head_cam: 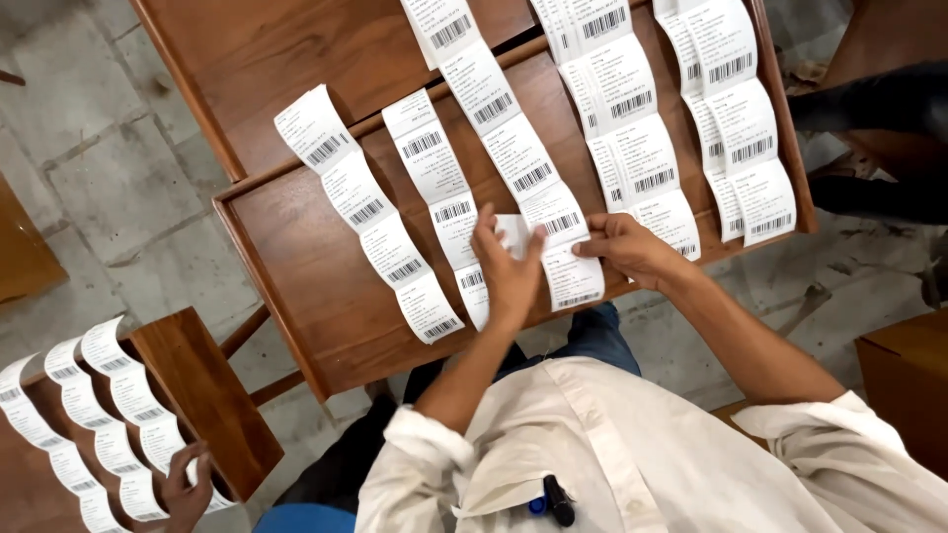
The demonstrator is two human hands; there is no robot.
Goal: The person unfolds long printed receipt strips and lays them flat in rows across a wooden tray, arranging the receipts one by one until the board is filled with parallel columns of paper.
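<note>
a grey concrete floor (109, 178), stained and cracked, was seen beneath a brown wooden desk (296, 257) with a raised rim. a second wooden desk (197, 395) was set at lower left, another (908, 380) at right.

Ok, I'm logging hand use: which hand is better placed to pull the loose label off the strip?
Probably the left hand: its fingers touch the loose label, while the right hand pinches the strip beside it.

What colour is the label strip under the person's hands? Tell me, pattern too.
White label strip with black barcodes and black print, on the brown wooden table; the head view shows it best.
</note>
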